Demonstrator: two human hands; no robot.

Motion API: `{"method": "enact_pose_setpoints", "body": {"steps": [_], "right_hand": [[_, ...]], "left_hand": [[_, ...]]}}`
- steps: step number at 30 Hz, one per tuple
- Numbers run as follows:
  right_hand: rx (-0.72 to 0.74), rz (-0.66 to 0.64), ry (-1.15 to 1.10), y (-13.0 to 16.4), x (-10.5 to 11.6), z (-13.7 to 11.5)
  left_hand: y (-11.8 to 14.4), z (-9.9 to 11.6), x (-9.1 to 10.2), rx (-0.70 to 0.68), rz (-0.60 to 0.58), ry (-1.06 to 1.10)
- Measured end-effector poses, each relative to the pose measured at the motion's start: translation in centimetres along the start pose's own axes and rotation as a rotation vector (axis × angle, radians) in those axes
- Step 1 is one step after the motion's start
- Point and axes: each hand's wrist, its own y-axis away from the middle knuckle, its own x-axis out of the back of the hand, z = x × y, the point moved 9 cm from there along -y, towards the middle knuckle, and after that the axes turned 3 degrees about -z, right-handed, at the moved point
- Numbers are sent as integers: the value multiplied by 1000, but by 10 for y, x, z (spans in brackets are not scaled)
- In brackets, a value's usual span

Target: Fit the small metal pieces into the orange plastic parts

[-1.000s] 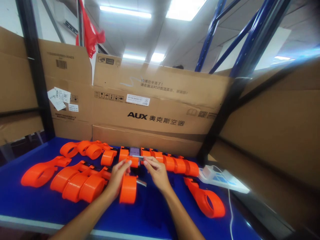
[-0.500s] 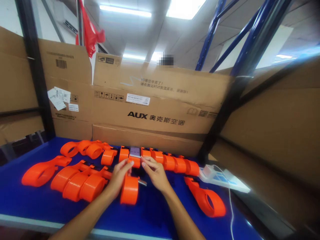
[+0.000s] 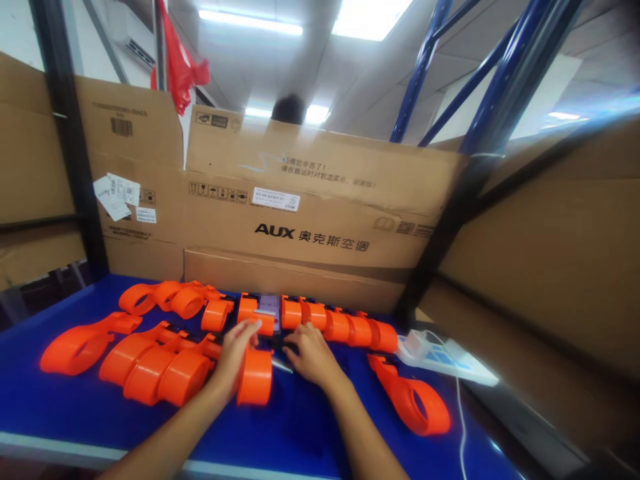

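Right hand [image 3: 309, 353] lowered | left hand [image 3: 235, 357] fingers pinching orange dispenser [image 3: 255, 373] | long axis toward viewer

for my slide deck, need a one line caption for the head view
Left hand and right hand work on an orange plastic part on a blue table, cardboard boxes behind.

Warehouse: cardboard boxes [image 3: 310, 207], racking [image 3: 493, 87]

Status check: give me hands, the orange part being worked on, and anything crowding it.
Left hand gripping orange dispenser. Right hand resting beside it on the blue table, grip unclear. More orange dispensers crowd the left side.
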Motion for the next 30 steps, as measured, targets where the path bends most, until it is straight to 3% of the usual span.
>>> {"method": "enact_pose_setpoints", "body": {"steps": [8, 14, 18, 23, 30], "right_hand": [[5, 36, -85, 2, 8, -1], [-71, 380, -322, 10, 42, 13], [45, 530, -406, 17, 53, -2], [200, 571, -398, 21, 59, -26], [213, 542, -392, 21, 55, -31]], "left_hand": [[5, 0, -7, 10, -49, -12], [11, 10, -13, -42, -53, -45], [16, 13, -20, -58, -86, -85], [21, 14, -29, -55, -165, -99], [28, 12, -43, 3, -246, -53]]}}
